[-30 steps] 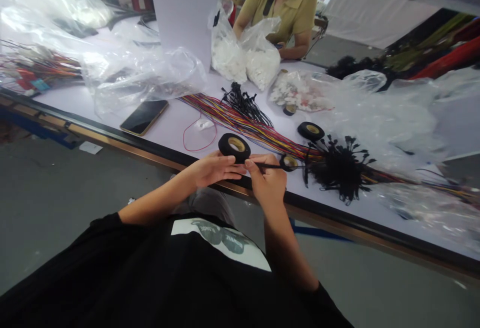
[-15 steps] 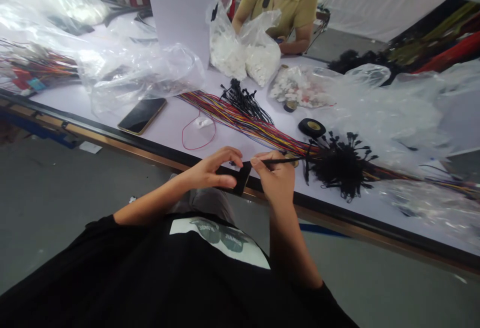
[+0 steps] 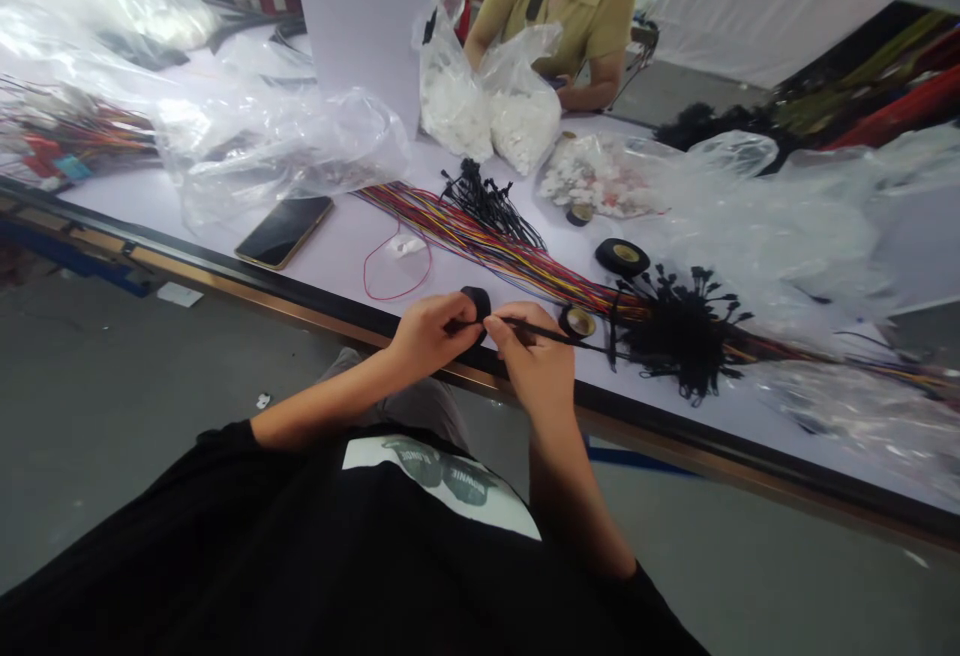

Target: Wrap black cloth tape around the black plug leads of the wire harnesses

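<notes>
My left hand [image 3: 429,332] is closed round a roll of black tape [image 3: 475,304], held at the table's front edge. My right hand [image 3: 528,358] pinches a thin black taped wire [image 3: 559,336] that runs right toward a black cluster of connectors [image 3: 679,331]. The two hands nearly touch at the tape roll. A bundle of coloured wires [image 3: 487,241] lies across the table just beyond the hands. Two more tape rolls sit nearby, a small roll [image 3: 577,321] beside my right hand and a larger roll [image 3: 622,257] farther back.
A phone [image 3: 284,230] lies face up at the left, with a red wire loop [image 3: 397,271] beside it. Clear plastic bags [image 3: 277,151] and bags of white parts [image 3: 487,116] crowd the table. A person in a yellow shirt [image 3: 577,16] sits opposite.
My left hand has circled the tape roll around the wire: it was above the wire, then below with a strip of tape stretched out, and is now back up against the wire.
</notes>
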The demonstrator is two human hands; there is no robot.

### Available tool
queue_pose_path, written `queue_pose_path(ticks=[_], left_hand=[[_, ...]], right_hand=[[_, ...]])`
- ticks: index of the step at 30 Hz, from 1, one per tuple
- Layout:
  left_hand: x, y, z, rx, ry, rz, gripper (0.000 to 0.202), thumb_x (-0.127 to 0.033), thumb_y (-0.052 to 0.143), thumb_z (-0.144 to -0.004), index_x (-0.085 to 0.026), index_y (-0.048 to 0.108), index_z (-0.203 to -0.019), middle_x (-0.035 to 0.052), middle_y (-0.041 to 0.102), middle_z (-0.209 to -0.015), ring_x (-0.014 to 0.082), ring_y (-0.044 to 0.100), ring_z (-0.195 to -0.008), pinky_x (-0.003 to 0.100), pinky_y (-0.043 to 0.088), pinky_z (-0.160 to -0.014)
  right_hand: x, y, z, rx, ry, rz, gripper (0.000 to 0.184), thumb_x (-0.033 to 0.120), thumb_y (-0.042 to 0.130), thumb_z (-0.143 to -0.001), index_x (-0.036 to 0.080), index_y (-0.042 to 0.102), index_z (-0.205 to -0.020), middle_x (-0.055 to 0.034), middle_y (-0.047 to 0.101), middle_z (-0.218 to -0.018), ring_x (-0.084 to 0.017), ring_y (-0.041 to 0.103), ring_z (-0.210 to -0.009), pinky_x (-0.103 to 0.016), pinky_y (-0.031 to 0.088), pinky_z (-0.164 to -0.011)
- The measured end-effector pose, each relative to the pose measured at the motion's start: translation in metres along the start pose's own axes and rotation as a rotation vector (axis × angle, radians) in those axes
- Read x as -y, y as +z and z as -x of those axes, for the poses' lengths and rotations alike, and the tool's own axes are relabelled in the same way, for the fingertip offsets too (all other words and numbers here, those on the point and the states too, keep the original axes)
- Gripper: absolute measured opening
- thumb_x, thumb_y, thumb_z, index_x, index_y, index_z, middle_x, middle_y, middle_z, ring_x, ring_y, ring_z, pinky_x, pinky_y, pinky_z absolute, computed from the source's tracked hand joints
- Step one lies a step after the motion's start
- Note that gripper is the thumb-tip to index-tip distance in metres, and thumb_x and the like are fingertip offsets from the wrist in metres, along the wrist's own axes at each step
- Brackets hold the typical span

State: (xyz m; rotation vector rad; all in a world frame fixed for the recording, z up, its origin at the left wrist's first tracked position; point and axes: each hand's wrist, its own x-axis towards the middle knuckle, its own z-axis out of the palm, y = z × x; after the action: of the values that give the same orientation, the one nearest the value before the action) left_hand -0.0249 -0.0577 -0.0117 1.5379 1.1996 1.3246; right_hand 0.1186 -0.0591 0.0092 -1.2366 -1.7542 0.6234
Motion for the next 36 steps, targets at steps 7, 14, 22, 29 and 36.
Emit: queue_pose_path(ticks=[7,14,22,29,36], left_hand=[[0.004,0.002,0.005,0.105,-0.365,0.619,0.022,-0.028,0.071,-0.062,-0.014,0.055,-0.068,-0.0015,0.061,-0.059,0.008,0.056,-0.054,0.023,0.047,-0.057],[0.016,0.002,-0.001,0.206,-0.674,0.935,0.012,-0.022,0.065,-0.069,-0.012,0.059,-0.072,0.0012,0.062,-0.06,0.0094,0.058,-0.051,0.026,0.05,-0.057],[0.022,-0.006,-0.001,0.533,-0.533,1.033,0.037,-0.018,0.079,-0.054,-0.016,0.062,-0.087,0.0033,0.066,-0.083,0.0157,0.064,-0.08,0.034,0.05,-0.079],[0.021,-0.004,-0.001,0.44,-0.466,1.088,0.045,-0.044,0.075,-0.058,-0.013,0.06,-0.087,0.0054,0.066,-0.078,0.0182,0.064,-0.073,0.032,0.051,-0.07],[0.014,-0.02,0.01,0.454,-0.171,0.635,0.067,-0.037,0.085,-0.042,-0.016,0.054,-0.098,0.0046,0.06,-0.09,0.0192,0.059,-0.086,0.031,0.046,-0.079]], right_hand=[[-0.004,0.001,-0.001,-0.055,-0.019,0.036,0.013,0.033,0.057,-0.078,0.023,0.054,-0.071,-0.0021,0.067,-0.084,-0.019,0.062,-0.08,-0.034,0.048,-0.071],[-0.005,0.004,-0.003,-0.051,-0.099,0.016,0.013,0.028,0.056,-0.078,0.022,0.053,-0.066,-0.0017,0.065,-0.079,-0.018,0.061,-0.079,-0.035,0.048,-0.073],[-0.003,0.006,-0.005,-0.045,-0.029,0.011,0.015,0.029,0.058,-0.074,0.022,0.053,-0.062,-0.0015,0.065,-0.072,-0.017,0.061,-0.072,-0.033,0.048,-0.068],[-0.002,0.003,-0.006,-0.056,0.078,-0.006,0.017,0.033,0.059,-0.073,0.021,0.053,-0.062,-0.0013,0.067,-0.073,-0.016,0.063,-0.068,-0.031,0.048,-0.066],[-0.007,0.002,-0.01,-0.152,0.133,-0.02,0.019,0.034,0.061,-0.071,0.02,0.052,-0.06,-0.0016,0.066,-0.072,-0.016,0.061,-0.066,-0.032,0.047,-0.065]])
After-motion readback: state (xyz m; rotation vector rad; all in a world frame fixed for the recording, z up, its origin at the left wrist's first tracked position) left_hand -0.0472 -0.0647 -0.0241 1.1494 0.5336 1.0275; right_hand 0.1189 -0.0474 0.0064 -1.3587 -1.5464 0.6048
